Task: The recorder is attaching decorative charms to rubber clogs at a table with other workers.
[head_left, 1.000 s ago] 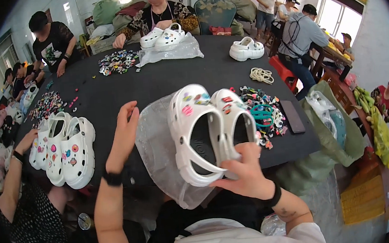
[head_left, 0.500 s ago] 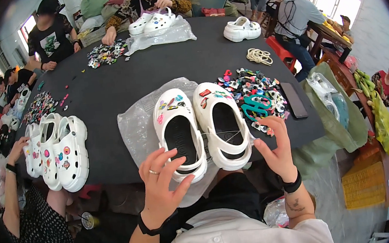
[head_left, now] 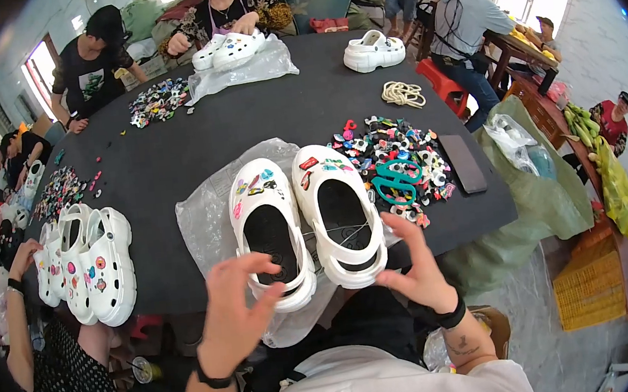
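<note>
A pair of white clogs with colourful charms on the toes lies side by side before me, the left clog (head_left: 263, 182) and the right clog (head_left: 318, 165). A thin clear cord runs across their openings. Under them is a crinkled clear plastic bag (head_left: 201, 215). My left hand (head_left: 237, 303), slightly blurred, is open beside the left clog's heel, thumb and fingers apart. Open too, my right hand (head_left: 417, 265) has its thumb at the right clog's heel and its fingers spread along the outer side; firm contact is hard to make out.
Right of the clogs lie a pile of charms (head_left: 419, 139), teal-handled scissors (head_left: 398, 182), a dark phone (head_left: 463, 163) and a cream cord bundle (head_left: 403, 94). More white clogs (head_left: 107, 267) stand at left, by a neighbour's hand (head_left: 23, 257). Across the black table (head_left: 244, 115), co-workers sit near another clog (head_left: 374, 52).
My left hand has dropped lower and its fingers have moved off the left clog's opening. My right hand has shifted toward the right clog's heel. The whole view has tilted slightly.
</note>
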Action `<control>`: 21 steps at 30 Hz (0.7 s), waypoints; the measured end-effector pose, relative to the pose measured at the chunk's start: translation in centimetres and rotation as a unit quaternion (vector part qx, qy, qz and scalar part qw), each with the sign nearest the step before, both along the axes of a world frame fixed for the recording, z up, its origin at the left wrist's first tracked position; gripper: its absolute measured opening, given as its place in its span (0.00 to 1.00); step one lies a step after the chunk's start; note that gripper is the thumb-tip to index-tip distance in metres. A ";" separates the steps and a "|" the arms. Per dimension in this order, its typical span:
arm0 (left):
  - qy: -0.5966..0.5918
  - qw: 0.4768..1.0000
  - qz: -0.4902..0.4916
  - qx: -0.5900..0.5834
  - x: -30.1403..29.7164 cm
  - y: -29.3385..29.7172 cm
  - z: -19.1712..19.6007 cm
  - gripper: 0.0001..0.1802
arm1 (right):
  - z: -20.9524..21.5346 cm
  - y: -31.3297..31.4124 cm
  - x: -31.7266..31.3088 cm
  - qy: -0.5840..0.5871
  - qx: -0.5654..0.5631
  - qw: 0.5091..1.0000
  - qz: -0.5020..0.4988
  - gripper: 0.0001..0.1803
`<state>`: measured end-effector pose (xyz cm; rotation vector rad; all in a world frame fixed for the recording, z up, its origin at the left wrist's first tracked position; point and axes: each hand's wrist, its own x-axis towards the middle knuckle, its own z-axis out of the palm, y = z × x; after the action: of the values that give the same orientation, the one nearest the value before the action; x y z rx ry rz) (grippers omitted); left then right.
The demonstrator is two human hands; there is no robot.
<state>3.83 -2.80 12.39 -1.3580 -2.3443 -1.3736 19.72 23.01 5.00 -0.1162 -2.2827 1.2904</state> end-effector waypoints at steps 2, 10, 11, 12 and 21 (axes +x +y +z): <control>-0.009 0.991 -0.008 -0.133 -1.6 -0.7 2.5 0.13 | -0.9 -0.9 -0.7 -0.004 -0.062 0.997 0.051 0.63; 0.047 0.894 -0.032 -0.443 -7.1 5.7 4.0 0.36 | -2.2 -5.2 -1.3 0.057 0.077 0.993 0.076 0.53; 0.064 0.896 -0.021 -0.438 -7.7 6.3 3.7 0.37 | -2.3 -5.4 -1.4 0.060 0.071 0.993 0.074 0.51; 0.067 0.899 -0.018 -0.433 -8.1 6.6 3.3 0.37 | -2.3 -5.4 -1.3 0.068 0.058 0.993 0.072 0.49; -0.120 0.917 -0.055 -0.375 -10.3 5.2 3.7 0.26 | -2.2 -3.3 -0.9 -0.009 0.236 0.972 0.002 0.32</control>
<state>-6.48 2.40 16.13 -1.5544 -3.1991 -0.6763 18.82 19.68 2.76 0.0442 -2.5365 0.7180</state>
